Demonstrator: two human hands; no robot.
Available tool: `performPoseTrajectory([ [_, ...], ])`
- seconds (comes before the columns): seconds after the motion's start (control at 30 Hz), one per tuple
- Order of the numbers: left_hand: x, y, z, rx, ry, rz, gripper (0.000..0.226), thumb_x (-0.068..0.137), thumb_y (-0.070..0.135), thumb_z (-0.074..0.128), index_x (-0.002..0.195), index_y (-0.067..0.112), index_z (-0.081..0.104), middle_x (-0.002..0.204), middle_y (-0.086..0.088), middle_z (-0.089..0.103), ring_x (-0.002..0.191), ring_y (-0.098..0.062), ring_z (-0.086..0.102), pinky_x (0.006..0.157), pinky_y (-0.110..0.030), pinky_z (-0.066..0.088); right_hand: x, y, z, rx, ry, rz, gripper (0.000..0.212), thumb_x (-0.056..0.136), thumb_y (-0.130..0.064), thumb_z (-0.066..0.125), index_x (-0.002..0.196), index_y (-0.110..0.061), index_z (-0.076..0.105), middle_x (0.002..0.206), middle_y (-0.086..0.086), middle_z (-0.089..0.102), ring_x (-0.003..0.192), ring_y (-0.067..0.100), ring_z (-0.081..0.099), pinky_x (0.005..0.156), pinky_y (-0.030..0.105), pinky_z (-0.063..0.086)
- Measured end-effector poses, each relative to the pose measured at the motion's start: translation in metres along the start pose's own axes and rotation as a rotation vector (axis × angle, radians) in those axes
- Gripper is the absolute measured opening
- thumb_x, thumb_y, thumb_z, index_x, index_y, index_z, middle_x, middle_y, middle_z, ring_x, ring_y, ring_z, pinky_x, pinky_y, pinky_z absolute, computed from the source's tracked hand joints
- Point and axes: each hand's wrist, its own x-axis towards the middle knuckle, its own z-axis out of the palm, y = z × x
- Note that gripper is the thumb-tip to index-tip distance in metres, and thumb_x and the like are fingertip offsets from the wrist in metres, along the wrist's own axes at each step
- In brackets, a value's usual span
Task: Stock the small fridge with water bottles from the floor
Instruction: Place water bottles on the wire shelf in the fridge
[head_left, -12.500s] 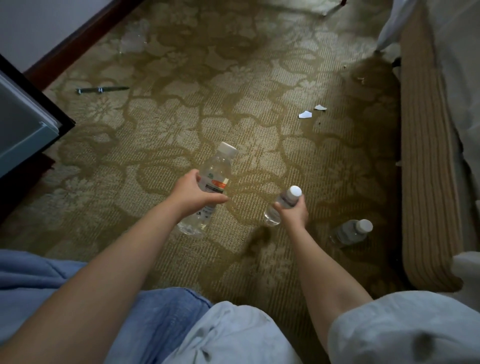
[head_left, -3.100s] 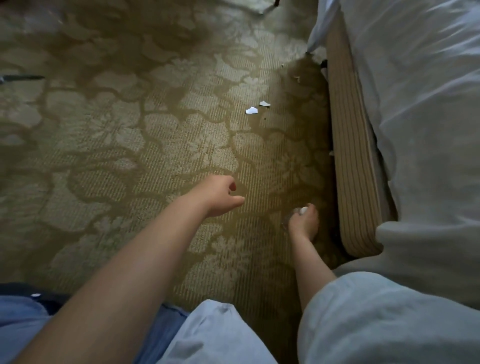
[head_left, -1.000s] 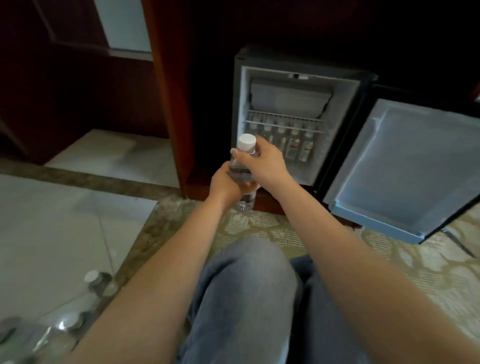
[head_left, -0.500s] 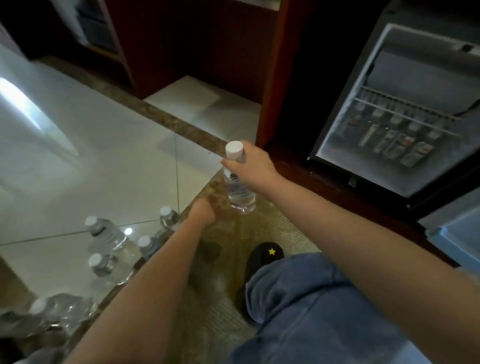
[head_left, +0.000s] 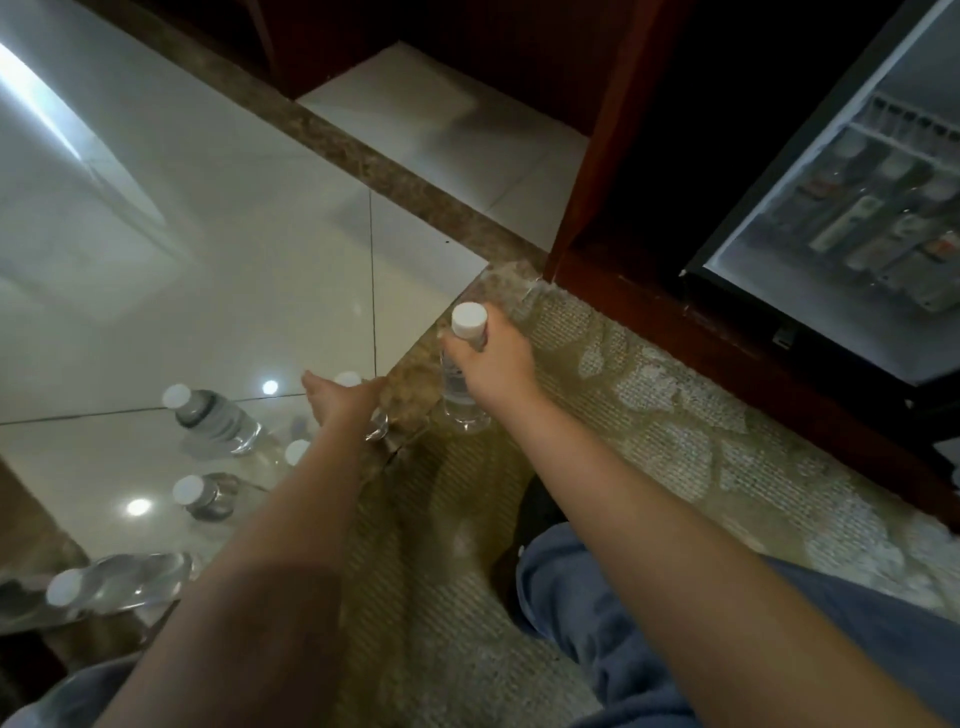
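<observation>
At the carpet's edge, the right hand (head_left: 493, 364) grasps a clear plastic water bottle (head_left: 462, 405) by its shoulder, fingers curled around it just below the white ribbed cap. The bottle stands upright, its rounded base over the woven, leaf-patterned carpet (head_left: 649, 415).

The left hand (head_left: 343, 400) lies over a second bottle (head_left: 379, 428) at the mottled brown stone strip (head_left: 363, 156). Only that bottle's white cap and clear base show. Whether the fingers close around it cannot be determined.

Further bottles (head_left: 218, 423), all transparent cylinders with white caps, stand or lie on the glossy pale tiles (head_left: 208, 260), which mirror them.

The fridge (head_left: 810, 332) is open at upper right inside a dark red-brown wooden cabinet (head_left: 608, 130). Stored bottles (head_left: 878, 234) lie side by side on its pale floor, below a wire shelf.
</observation>
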Motion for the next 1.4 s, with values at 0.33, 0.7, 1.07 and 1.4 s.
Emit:
performPoseTrajectory([
  [0.33,0.018,-0.03,0.024,-0.112,0.063,-0.064,0.056,0.075,0.02,0.077,0.122,0.016,0.048,0.118,-0.006,0.058,0.111,-0.026,0.055,0.095,-0.04,0.047,0.023,0.025,0.006,0.071,0.082,0.121,0.043,0.091,-0.027,0.063,0.13,-0.016,0.048,0.118,0.0,0.056,0.099,0.008,0.045,0.085,0.027,0.039],
  [0.7,-0.017,-0.003,0.027,0.011,-0.041,0.044,0.045,0.073,0.028,0.078,0.11,0.012,0.058,0.104,-0.002,0.062,0.1,-0.021,0.059,0.089,-0.035,0.048,0.017,0.022,-0.027,0.094,0.156,0.131,0.046,0.092,-0.027,0.061,0.133,-0.014,0.046,0.123,0.004,0.055,0.104,0.011,0.046,0.082,0.025,0.035],
  [1.07,-0.124,0.096,0.06,0.094,-0.283,0.554,0.059,0.065,0.031,0.083,0.115,0.014,0.057,0.105,0.0,0.063,0.096,-0.017,0.059,0.084,-0.033,0.05,-0.009,0.008,-0.135,0.076,0.481,0.113,0.042,0.092,-0.029,0.061,0.126,-0.01,0.047,0.122,0.008,0.059,0.114,0.025,0.055,0.082,0.029,0.04],
  [1.4,-0.23,0.182,0.102,0.091,-0.421,0.8,0.05,0.066,0.034,0.082,0.105,0.014,0.058,0.103,0.001,0.062,0.097,-0.017,0.059,0.08,-0.029,0.046,-0.029,-0.023,-0.253,-0.003,0.727,0.106,0.051,0.09,-0.041,0.059,0.132,-0.016,0.046,0.128,0.01,0.055,0.122,0.035,0.046,0.093,0.041,0.042],
])
